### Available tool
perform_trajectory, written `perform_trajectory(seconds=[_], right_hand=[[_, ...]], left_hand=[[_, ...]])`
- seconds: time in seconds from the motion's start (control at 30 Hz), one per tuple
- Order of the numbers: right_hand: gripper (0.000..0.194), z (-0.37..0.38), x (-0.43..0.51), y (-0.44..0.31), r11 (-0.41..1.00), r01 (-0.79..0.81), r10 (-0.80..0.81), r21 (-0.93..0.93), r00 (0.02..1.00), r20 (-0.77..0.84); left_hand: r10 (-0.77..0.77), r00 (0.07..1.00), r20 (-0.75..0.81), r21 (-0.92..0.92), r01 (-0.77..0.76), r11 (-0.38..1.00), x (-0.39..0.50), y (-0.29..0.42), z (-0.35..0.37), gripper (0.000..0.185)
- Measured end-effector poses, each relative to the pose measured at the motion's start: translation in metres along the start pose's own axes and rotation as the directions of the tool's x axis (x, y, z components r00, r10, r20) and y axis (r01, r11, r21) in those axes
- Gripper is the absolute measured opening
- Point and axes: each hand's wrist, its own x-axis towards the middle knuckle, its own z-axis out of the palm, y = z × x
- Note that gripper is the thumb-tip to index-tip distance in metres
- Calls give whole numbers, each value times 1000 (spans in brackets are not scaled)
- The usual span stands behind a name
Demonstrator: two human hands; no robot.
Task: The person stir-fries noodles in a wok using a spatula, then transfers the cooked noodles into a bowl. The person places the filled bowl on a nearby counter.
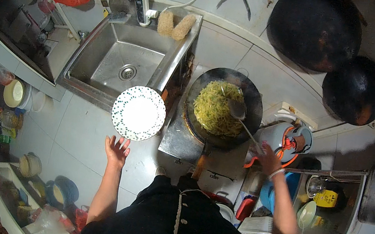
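My left hand (117, 150) is palm up with its fingers apart, right by the near rim of a white plate with green speckles (138, 113); whether the fingertips touch it is unclear. The plate overlaps the near right corner of the sink. My right hand (268, 161) grips the handle of a long metal wok spatula (237, 109), whose rounded head lies over pale green-yellow shredded food (216, 108). That food fills much of a black wok (248, 126) on the stove, its wooden handle pointing towards me.
Left of the wok is a steel sink (101, 64) with a faucet (143, 8) and loofah pieces (166, 23). A gas cylinder (271, 138) stands right of the wok. Two dark pans (315, 30) hang on the wall. A cluttered shelf with a blue basin (266, 196) sits beneath my right forearm.
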Motion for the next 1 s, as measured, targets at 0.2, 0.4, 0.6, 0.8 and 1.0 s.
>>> perform_trajectory(seconds=[0.2,0.4,0.6,0.8,1.0], right_hand=[[40,-132,84,-13,833,200,160,-516,806,570],[33,-112,135,-18,706,531,4,-469,660,751],[27,-67,138,-38,900,313,-126,-304,853,506],[26,-99,135,-20,901,389,-265,-191,843,468],[34,-122,140,6,939,270,27,-214,560,828]], left_hand=[[-187,975,-124,343,219,914,-1,-69,-73,64],[-167,974,-151,606,225,763,-38,-126,-121,47],[-203,957,-209,657,291,695,-55,-144,-134,49],[-114,976,-187,641,209,739,-54,-141,-123,51],[-107,967,-231,620,231,750,-64,-149,-132,52]])
